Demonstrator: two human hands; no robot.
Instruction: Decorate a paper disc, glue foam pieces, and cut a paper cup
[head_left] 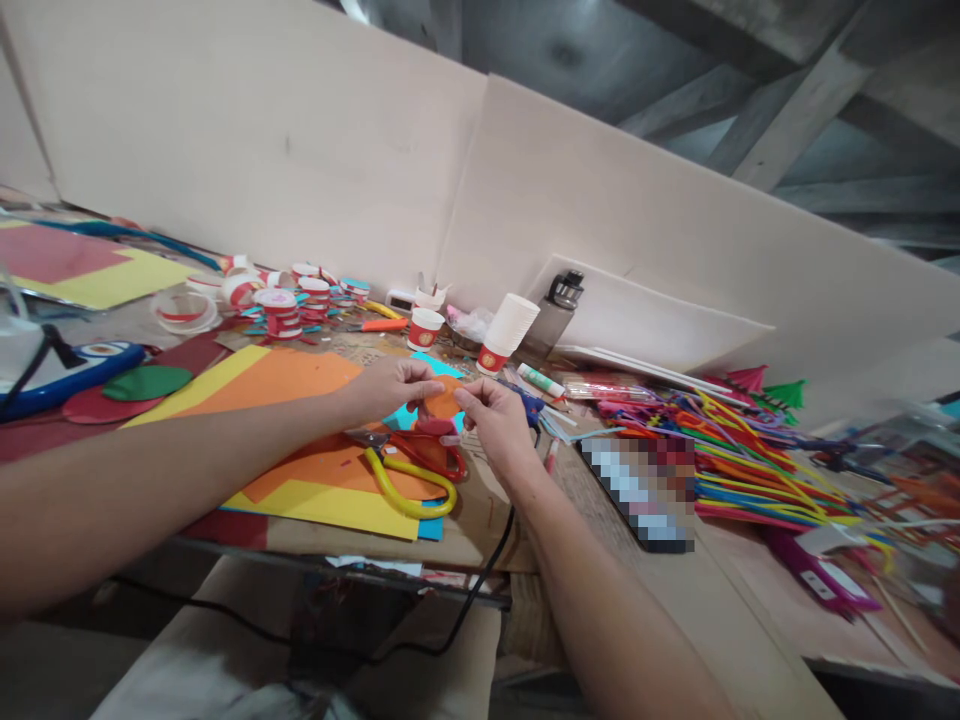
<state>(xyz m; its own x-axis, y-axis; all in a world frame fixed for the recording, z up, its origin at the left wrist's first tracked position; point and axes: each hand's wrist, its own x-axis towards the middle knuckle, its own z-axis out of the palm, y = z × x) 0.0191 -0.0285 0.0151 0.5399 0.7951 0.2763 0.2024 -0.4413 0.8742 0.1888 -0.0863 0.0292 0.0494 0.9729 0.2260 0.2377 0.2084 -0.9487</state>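
Note:
Between my two hands is a small rounded orange paper piece [444,400], raised just above the worktable. My left hand [390,392] pinches its left edge with thumb and finger. From the other side, my right hand [495,415] pinches its right edge. Below them lie scissors with yellow handles [409,488] and a second pair with red handles [450,455]. Under the scissors are sheets of orange paper [300,475] and yellow paper [337,512]. A red-pink piece [439,427] shows just under the orange one; whether they touch I cannot tell.
Behind my hands stand a stack of paper cups [508,330], a single cup [426,330] and a dark bottle [551,315]. Cut cup pieces [277,310] crowd the back left. Coloured pipe cleaners [750,460] and a blurred-out phone [645,490] lie right. A black cable [480,590] hangs over the front edge.

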